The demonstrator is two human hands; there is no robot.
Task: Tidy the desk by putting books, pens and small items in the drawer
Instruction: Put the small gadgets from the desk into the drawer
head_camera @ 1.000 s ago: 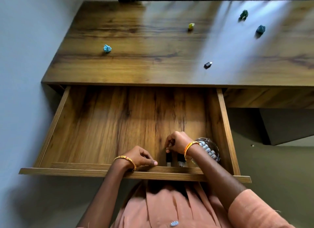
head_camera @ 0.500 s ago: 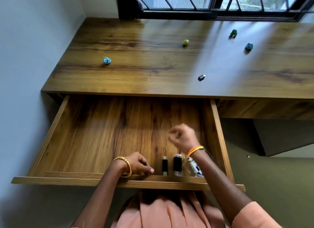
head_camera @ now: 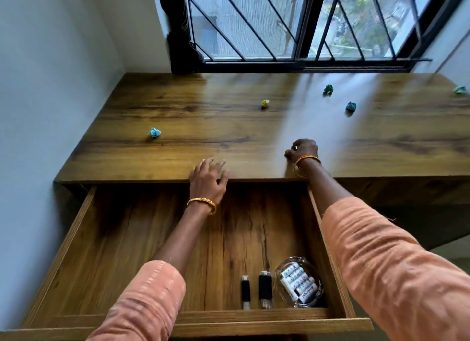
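Note:
The wooden drawer (head_camera: 254, 323) is pulled out under the desk (head_camera: 203, 116). Two black USB sticks (head_camera: 245, 291) (head_camera: 265, 288) lie at its front right, beside a glass dish (head_camera: 282, 269) of batteries. My left hand (head_camera: 208, 181) rests flat on the desk's front edge with fingers spread. My right hand (head_camera: 302, 151) is on the desktop, fingers curled down over the spot where a small black item lay; the item itself is hidden under them.
Crumpled paper balls sit on the desk: light blue (head_camera: 154, 132), yellow (head_camera: 265, 103), green (head_camera: 328, 89), teal (head_camera: 351, 107) and a pale one (head_camera: 460, 89) at the far right. A barred window (head_camera: 305, 22) stands behind. A wall borders the desk's left side.
Both hands left the drawer and reached up to the desktop. My right hand came down over the small black item; my left went from the drawer's front rail to the desk edge.

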